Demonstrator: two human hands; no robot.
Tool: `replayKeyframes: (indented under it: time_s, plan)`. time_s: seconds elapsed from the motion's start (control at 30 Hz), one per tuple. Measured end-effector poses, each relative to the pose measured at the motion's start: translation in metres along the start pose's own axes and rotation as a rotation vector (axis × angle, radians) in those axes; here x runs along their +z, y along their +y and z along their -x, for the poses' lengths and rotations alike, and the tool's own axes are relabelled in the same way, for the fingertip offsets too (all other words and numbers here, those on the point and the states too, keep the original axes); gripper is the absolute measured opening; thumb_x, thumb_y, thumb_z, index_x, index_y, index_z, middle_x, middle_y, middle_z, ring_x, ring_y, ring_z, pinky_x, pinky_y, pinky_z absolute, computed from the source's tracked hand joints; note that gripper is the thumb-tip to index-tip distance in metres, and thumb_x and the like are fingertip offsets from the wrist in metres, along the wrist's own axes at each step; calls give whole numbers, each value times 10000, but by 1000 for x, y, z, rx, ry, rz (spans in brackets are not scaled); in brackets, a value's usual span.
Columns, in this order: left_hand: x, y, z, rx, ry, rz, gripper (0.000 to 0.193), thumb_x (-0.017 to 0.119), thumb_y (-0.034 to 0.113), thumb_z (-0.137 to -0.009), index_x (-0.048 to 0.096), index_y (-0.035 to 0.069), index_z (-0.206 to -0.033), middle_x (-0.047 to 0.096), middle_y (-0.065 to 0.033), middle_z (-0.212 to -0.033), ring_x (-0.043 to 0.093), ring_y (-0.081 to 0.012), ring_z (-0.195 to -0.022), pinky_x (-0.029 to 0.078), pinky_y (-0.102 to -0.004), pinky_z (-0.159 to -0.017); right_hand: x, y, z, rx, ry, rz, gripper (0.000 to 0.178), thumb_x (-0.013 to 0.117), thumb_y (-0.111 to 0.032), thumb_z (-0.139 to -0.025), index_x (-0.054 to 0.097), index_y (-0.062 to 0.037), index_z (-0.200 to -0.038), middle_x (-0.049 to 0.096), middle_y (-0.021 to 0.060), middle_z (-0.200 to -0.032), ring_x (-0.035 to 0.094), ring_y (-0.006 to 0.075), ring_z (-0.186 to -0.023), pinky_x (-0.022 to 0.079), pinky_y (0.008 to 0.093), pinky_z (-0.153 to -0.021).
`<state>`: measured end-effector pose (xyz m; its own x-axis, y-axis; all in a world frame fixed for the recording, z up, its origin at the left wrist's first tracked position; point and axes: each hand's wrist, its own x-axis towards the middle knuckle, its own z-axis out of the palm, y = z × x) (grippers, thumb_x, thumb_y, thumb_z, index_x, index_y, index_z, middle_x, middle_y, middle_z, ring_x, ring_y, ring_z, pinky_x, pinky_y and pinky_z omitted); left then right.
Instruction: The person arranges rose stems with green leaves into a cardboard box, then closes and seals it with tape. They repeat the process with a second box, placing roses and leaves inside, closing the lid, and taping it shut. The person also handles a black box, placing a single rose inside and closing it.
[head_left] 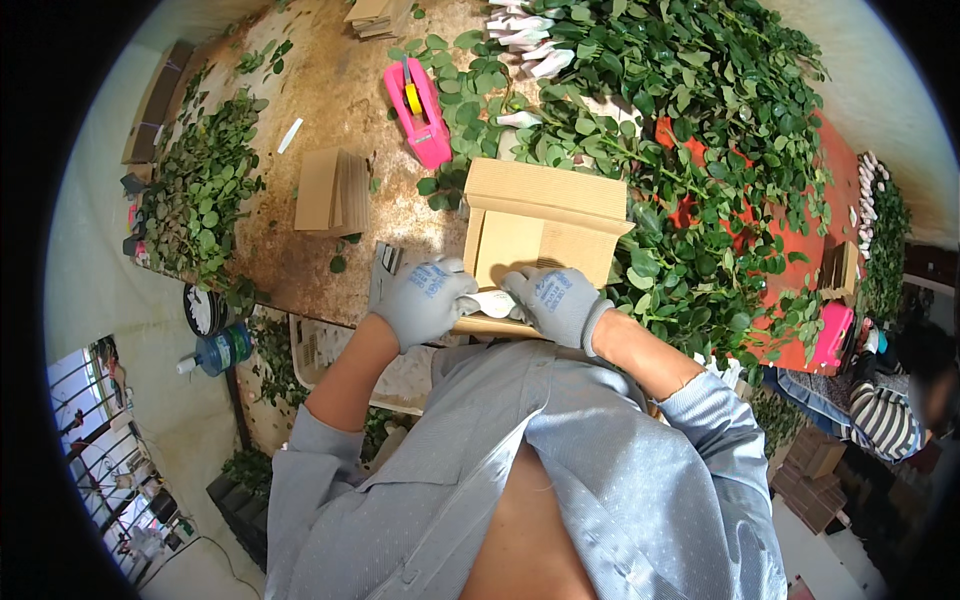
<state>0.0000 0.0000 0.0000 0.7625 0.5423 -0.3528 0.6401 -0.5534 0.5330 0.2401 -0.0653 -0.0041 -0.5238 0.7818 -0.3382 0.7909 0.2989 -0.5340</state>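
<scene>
Both gloved hands, left hand [422, 297] and right hand [555, 300], close around a white wrapped bundle [492, 302] at the open cardboard box's [540, 225] six o'clock edge; pink tape dispenser [418, 112] lies at eleven.

My gloved left hand [422, 298] and right hand [556, 302] pinch a small white piece [493, 302] before the open cardboard box [540, 225] on the leaf-strewn surface [330, 110].

small white piece [493, 301] pinched at the open brown cardboard box [540, 232].

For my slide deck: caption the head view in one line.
Gloved left hand and right hand hold a white item by an open cardboard box, amid leafy stems.
</scene>
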Motion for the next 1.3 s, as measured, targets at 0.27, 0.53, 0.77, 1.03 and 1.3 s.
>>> replayKeyframes:
  time_s: [0.27, 0.53, 0.77, 1.03, 1.3]
  plan:
    - [-23, -43, 9, 103, -17, -286, 119, 635, 227, -905, 698, 127, -918, 646, -96, -944, 622, -308, -967, 470, -452, -844, 4, 6, -5, -15, -19, -12, 415, 498, -95, -952, 513, -61, -1365, 696, 200, -1082, 701, 386, -957, 553, 464, -822]
    - [-19, -3, 27, -73, 363, 131, 328, 605, 232, -980, 663, 43, -1241, 703, -182, -1071, 673, -358, -951, 518, -445, -850, 4, 1, -4, -30, -22, 37, 419, 503, -101, -949, 525, -73, -1366, 699, 191, -1061, 709, 370, -921, 560, 462, -785]
    - [35, 9, 23, -218, 343, 516, 333, 561, 116, -1022, 622, -57, -1300, 718, -198, -1149, 703, -231, -1039, 529, -327, -932, 1, -4, 2, -16, 10, 57, 417, 556, -125, -927, 540, -79, -1341, 704, 179, -1032, 703, 368, -948, 550, 457, -826]
    - [43, 1, 25, -262, 346, 690, 368, 567, 103, -994, 614, -78, -1310, 721, -196, -1134, 676, -179, -983, 529, -316, -888, 7, -2, 3, -25, 84, 63, 351, 561, -153, -943, 574, -95, -1289, 707, 167, -1078, 698, 364, -991, 547, 460, -840]
    - [42, -1, 27, -244, 274, 778, 403, 548, 85, -1001, 565, -100, -1359, 708, -139, -1160, 642, -178, -1106, 479, -302, -1013, 4, -6, 5, -5, 76, 68, 343, 558, -151, -944, 577, -102, -1283, 700, 144, -1145, 694, 347, -1034, 545, 453, -868]
